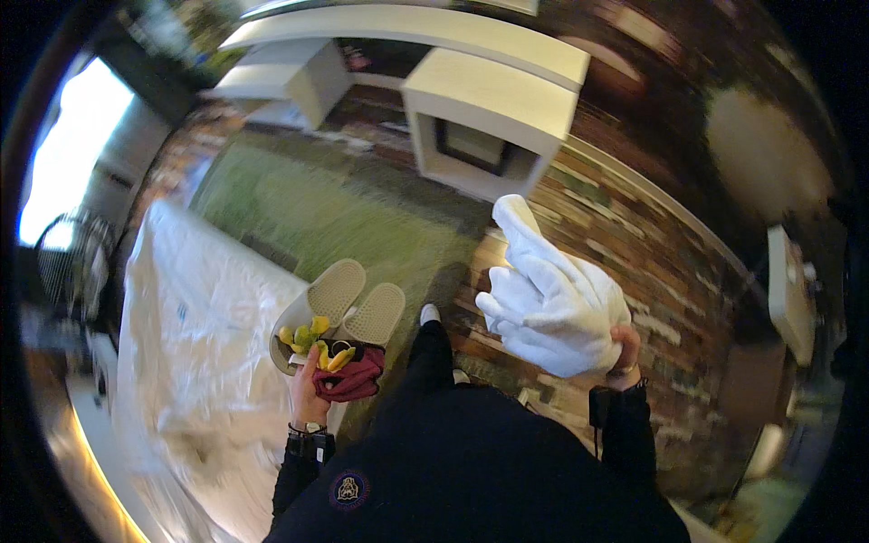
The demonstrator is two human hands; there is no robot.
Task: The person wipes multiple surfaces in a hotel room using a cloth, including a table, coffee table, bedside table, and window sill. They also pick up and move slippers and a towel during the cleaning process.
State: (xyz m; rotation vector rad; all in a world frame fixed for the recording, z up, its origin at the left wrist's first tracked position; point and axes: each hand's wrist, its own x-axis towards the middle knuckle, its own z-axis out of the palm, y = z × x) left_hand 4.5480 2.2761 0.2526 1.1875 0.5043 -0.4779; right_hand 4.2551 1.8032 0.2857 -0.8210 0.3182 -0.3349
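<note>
Two hands in view, both carrying. Left hand [308, 385] is closed around a bundle: a pair of pale beige slippers [355, 303], a dark red cloth [353, 377] and some small yellow-green pieces [315, 337], too blurred to identify. Right hand [623, 348] is raised and gripping a white folded towel [548, 299], fingers curled at its lower edge. Bed with white sheet [195, 344] lies just left of the bundle. Green rug [317, 199] and wood floor [625, 244] lie below.

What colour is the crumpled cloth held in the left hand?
Dark red, maroon cloth, seen in the head view, bunched in the left hand.
</note>
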